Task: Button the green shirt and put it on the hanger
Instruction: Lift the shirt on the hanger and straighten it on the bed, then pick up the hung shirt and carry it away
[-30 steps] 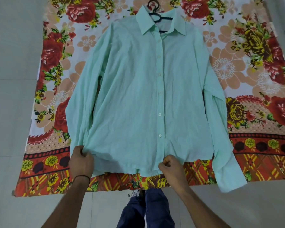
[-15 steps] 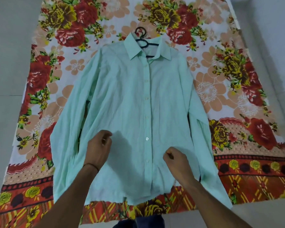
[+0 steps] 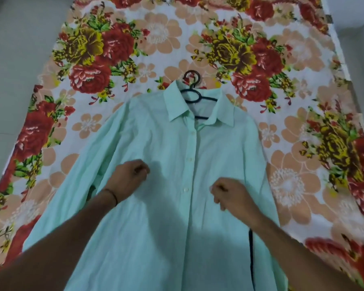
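Two fists, left hand [image 3: 130, 177] and right hand [image 3: 232, 199], hover empty over the crinkled green shirt [image 3: 177, 238] on its thin black hanger [image 3: 207, 99], with a floral sheet [image 3: 156, 38] and grey floor [image 3: 19, 59] beneath the shirt.

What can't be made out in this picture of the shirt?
Head view only.
- The hanger: arms hidden inside the green shirt; only hook and neck show.
- Hem and cuffs: cut off by the bottom edge.
- The left hand and right hand: curled fingers hide whether either pinches cloth.

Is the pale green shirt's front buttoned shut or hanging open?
Buttoned: the pale green shirt lies flat, placket closed along its white buttons; only the collar gapes over the black hanger.
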